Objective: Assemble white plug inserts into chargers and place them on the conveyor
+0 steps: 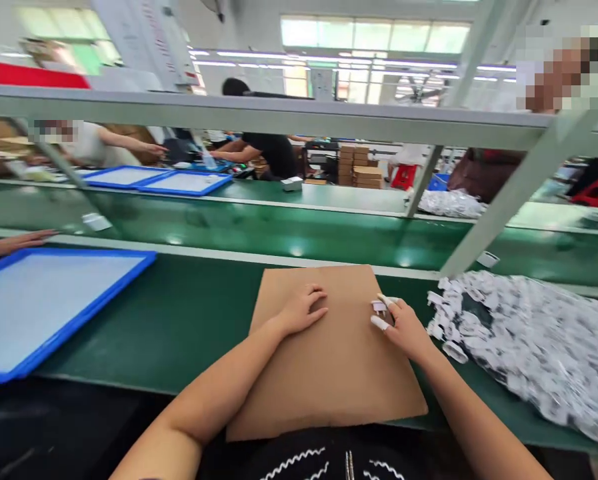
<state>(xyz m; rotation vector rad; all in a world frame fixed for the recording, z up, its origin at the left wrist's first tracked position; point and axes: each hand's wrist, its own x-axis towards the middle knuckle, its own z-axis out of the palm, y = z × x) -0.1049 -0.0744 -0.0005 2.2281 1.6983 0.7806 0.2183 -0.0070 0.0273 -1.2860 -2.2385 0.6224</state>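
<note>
A flat brown cardboard sheet lies on the green bench in front of me. On its upper middle rests my left hand, fingers loosely spread and nothing in them. Over the sheet's right edge, my right hand pinches a small white plug with metal prongs between thumb and forefinger. White covers wrap those two fingertips. Just to the right of that hand is a heap of small white plastic parts, partly under clear plastic film.
A blue-rimmed white tray occupies the bench's left, beside another person's hand. A metal post and shelf rail cross ahead. Beyond the raised green strip are more blue-rimmed trays and people working.
</note>
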